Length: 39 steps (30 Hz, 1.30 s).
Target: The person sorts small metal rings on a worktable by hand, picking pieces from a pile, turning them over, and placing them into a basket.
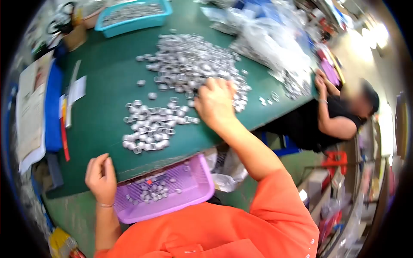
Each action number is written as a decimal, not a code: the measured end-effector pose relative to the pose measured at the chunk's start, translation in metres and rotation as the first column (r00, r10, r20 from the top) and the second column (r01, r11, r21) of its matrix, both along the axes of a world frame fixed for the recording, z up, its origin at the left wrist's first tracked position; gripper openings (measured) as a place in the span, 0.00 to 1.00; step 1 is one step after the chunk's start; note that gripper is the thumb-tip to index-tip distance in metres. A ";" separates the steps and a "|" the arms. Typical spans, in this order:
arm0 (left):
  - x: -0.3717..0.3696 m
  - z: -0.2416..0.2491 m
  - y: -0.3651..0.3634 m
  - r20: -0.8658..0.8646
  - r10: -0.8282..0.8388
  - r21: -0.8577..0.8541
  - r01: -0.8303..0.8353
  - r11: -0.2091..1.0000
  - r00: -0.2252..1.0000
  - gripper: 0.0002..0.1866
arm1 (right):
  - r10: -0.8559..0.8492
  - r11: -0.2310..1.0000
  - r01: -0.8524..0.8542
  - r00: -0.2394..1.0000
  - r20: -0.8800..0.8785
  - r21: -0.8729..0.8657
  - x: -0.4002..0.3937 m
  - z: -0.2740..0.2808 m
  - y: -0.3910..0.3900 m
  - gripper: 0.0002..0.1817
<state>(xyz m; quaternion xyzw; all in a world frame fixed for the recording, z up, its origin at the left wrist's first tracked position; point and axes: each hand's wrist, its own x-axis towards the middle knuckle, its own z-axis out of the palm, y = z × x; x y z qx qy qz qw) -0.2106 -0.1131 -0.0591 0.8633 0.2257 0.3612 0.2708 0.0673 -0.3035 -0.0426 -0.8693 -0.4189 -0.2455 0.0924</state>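
Observation:
Many small silvery metal rings form a large heap point(185, 56) on the green table point(107, 77). Nearer to me lies a smaller group of the same rings point(148, 124). My right hand point(215, 101) rests on the near edge of the large heap, fingers bent down onto the rings; what they hold, if anything, is hidden. My left hand point(102, 176) is at the table's front edge, beside the purple basket point(193, 189), its fingers curled and thumb near them, with nothing distinct visible between them. Some rings lie in the basket.
A light blue tray point(133, 26) of small parts stands at the back left. Clear plastic bags point(266, 38) lie at the back right, by another small pile point(297, 86). A co-worker point(344, 116) sits at the right. A blue folder with papers point(52, 107) is at the left.

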 end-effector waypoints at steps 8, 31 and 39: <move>-0.094 0.151 0.111 0.439 0.455 -0.465 -0.237 0.853 0.775 0.31 | 0.189 0.878 -0.162 0.982 -0.017 0.451 0.019 -0.031 -0.009 0.09; -0.313 0.308 0.323 -0.146 0.935 -0.482 -0.848 0.219 0.324 0.48 | 0.269 0.798 -0.281 0.958 0.101 0.534 0.030 -0.040 -0.019 0.08; -0.479 0.274 0.433 -0.332 0.841 0.806 -0.335 0.488 0.427 0.09 | 0.212 0.774 -0.266 0.964 0.162 0.574 0.007 -0.015 -0.006 0.13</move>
